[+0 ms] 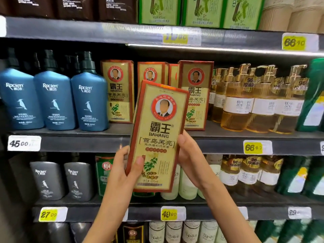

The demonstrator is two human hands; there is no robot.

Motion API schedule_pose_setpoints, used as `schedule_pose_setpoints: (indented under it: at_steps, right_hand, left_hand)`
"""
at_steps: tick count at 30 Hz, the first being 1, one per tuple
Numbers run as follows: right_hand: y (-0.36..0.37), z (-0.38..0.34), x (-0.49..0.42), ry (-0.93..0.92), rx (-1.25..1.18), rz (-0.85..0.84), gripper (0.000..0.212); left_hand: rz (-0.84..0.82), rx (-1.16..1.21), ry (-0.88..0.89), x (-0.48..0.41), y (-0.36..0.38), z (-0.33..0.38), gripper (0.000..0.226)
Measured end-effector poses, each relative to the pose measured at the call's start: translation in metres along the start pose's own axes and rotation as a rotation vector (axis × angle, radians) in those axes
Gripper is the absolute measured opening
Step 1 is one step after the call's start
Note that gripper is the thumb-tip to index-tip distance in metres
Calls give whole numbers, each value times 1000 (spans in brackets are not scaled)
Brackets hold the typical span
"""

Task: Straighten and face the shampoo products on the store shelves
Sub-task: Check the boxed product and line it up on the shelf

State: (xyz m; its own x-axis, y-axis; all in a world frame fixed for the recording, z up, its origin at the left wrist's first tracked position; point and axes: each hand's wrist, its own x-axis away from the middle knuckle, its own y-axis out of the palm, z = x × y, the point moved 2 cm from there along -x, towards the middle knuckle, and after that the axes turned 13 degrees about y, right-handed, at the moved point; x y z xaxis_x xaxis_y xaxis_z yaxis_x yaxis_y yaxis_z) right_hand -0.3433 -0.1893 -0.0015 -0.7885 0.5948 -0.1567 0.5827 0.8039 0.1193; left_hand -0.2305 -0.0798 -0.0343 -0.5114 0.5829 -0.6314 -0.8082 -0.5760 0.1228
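The red-and-yellow Bawang box (pixel 158 130) is held off the shelf, face toward the person, its long axis near upright with the top tipped slightly right. Both hands grip its lower half: the left hand (pixel 122 171) with thumb on the front, the right hand (pixel 189 158) along the right edge. Directly behind it on the middle shelf (pixel 219 144), between the left front box (pixel 119 92) and the right front box (pixel 198 95), a recessed box (pixel 149 73) stands further back; that gap is probably its slot.

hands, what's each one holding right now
The left hand grips the box, thumb on its front.
The right hand grips the same box at its right edge.
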Motion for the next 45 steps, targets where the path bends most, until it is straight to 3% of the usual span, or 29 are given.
schedule_pose_setpoints:
  at_steps: [4,6,10,15,19,22,26,29,32,37,40,43,45]
  right_hand:
    - [-6,7,1,15,-17,33,62]
    - [-7,9,1,-1,-3,70,52]
    - [-6,11,-1,-34,34,165,43]
    - [-4,13,-3,-28,108,318,27]
    - [1,8,2,-73,163,369,34]
    - [0,2,8,-60,127,235,50]
    - [-8,1,13,69,97,91,70]
    - [-16,6,18,113,-39,8,42]
    - [-22,8,23,114,-149,-33,23]
    - [-36,23,30,146,-308,62,28]
    - [-46,19,37,123,-226,179,32]
    - [-53,9,44,63,-145,267,54]
    - [-54,7,49,41,-104,324,54]
  left_hand:
    - [-117,-19,-48,2,-3,-11,42]
    - [-184,-62,-73,2,-4,-15,41]
    - [-131,-410,50,21,5,-17,47]
    - [-76,-719,194,46,37,-20,108]
    - [-43,-931,180,36,44,-16,123]
    - [-46,-749,242,34,40,-12,107]
    - [-205,-56,-27,23,26,0,91]
    - [-382,455,-248,24,24,0,86]
    - [-400,691,-383,29,30,-9,72]
    - [-454,549,-351,28,30,-27,71]
    - [-463,282,-230,24,29,-27,73]
    - [-316,110,-130,22,28,-27,59]
    - [-216,-40,24,26,30,-22,52]
